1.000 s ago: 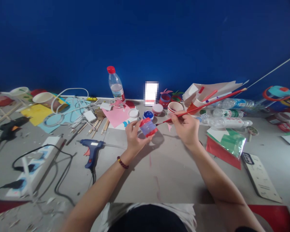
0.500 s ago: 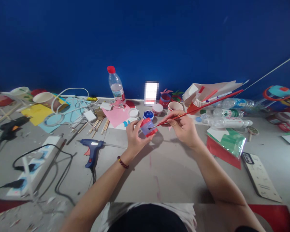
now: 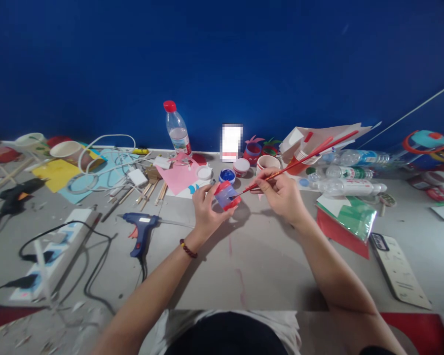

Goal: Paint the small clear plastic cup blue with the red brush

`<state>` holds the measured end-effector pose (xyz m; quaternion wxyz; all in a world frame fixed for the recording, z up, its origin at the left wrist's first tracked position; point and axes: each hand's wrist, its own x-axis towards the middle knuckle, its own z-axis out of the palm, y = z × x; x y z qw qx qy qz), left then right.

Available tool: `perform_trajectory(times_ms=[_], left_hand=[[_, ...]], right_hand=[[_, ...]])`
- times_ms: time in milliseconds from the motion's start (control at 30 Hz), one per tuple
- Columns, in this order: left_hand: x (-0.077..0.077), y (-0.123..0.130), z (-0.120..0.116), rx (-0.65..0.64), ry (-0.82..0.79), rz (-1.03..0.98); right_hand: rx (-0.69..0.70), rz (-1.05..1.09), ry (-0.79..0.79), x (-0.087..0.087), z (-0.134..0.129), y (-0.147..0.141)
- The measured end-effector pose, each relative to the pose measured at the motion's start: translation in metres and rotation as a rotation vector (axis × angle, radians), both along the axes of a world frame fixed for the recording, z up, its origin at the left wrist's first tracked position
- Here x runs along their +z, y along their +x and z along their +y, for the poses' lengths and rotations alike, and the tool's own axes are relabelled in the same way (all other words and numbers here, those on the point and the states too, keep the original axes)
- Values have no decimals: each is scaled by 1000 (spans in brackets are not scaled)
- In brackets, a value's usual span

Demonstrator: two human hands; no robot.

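My left hand (image 3: 207, 209) is closed around a small cup-like piece (image 3: 224, 197), red at its ends with a violet-blue band between. My right hand (image 3: 283, 197) pinches a paintbrush (image 3: 299, 161) with a long red handle. The dark brush tip meets the violet-blue band, and the handle slants up to the right. Just beyond the piece stands an open jar of blue paint (image 3: 227, 175). Beside that jar is another one with a pale lid (image 3: 241, 165), and a paper cup (image 3: 268, 164) stands behind my right hand.
Left of my arm lie a blue glue gun (image 3: 142, 229) and a power strip (image 3: 55, 254) with cables. A red-capped bottle (image 3: 176, 129) stands near the blue wall. Plastic bottles (image 3: 350, 187), a green packet (image 3: 350, 217) and a phone (image 3: 399, 271) lie to the right.
The paintbrush handle has swung left and now slants more steeply. Its tip has shifted slightly right on the band. My left hand and the piece have barely moved.
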<state>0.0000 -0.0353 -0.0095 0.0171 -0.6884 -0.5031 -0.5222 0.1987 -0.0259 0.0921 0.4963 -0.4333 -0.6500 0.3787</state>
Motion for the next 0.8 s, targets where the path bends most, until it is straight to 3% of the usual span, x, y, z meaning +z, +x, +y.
perform_trajectory(times_ms=[367,633,800], left_hand=[[-1,-2,1,-21,-19,-35],[-3,2,3,-41,-10,-22],[0,2,0,-40,22,-34]], right_hand=[[-42,6,63,5,-2,5],[15,20,45,-6,-7,-8],[-25,-1,46,0,-7,-10]])
